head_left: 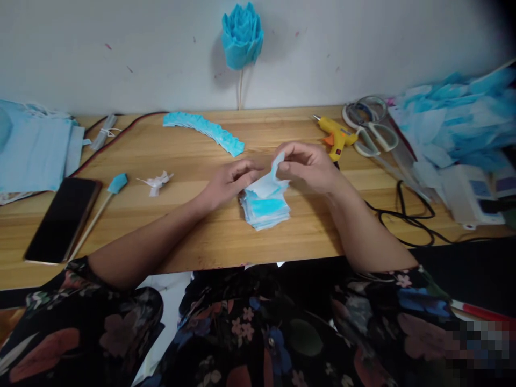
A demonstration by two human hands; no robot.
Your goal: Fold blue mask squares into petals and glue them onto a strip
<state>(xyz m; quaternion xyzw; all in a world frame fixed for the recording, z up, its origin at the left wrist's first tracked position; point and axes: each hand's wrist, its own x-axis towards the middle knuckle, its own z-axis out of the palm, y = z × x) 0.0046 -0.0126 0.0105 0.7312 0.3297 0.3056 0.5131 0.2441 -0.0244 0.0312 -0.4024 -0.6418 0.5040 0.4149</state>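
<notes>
A stack of blue and white fabric pieces [266, 209] lies on the wooden table near its front edge. My right hand [308, 164] pinches the raised corner of the top pale piece [274, 171] between thumb and fingers. At the stack's upper left, my left hand [229, 185] has its fingers curled together at the edge of the same piece; its fingertips are partly hidden. Behind the hands, a curved row of overlapping blue folded pieces [203, 129] rests on the table.
A blue fabric flower [242, 37] stands by the wall. On the left are masks [32, 150], a phone [62, 220] and a blue-tipped stick [94, 216]. A yellow glue gun [336, 134], scissors [373, 137], a black cable [407, 217] and heaped blue scraps [455, 118] occupy the right.
</notes>
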